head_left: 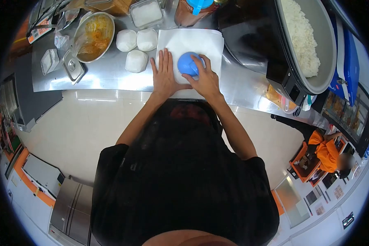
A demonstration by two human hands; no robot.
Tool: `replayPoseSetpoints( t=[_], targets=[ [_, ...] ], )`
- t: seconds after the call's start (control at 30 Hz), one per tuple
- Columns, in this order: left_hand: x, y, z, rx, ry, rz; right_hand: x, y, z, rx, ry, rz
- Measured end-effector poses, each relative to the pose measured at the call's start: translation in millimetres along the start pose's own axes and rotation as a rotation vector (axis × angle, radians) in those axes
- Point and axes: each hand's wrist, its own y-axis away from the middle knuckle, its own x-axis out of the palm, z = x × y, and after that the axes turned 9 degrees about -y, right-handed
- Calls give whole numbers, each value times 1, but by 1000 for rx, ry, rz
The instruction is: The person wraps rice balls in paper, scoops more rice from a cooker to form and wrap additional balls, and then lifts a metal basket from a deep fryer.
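My left hand [165, 77] lies flat on the white paper sheets [168, 39], its fingers stretched forward and its thumb pointing towards my right hand. A round blue dome-shaped mold [186, 62] sits on the paper, with the fingers of my right hand [205, 78] curled over its right side. What is under the blue mold is hidden. Left of the paper, three rounded parcels wrapped in white paper [136, 61] sit close together on the steel counter [119, 80].
A large cooker [326, 69] of white rice [301, 39] stands open at the right. At the left are a bowl [112, 30] with orange-brown food and a steel lid [73, 67]. A blue-lidded jar [192, 14] stands behind the paper. Another person [326, 149] in orange is at the far right.
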Motion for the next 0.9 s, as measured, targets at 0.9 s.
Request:
replayPoseSetpoints(
  t=[0.9],
  targets=[
    [25, 46, -9, 591, 326, 129, -92, 106, -107, 226, 23, -520]
  ],
)
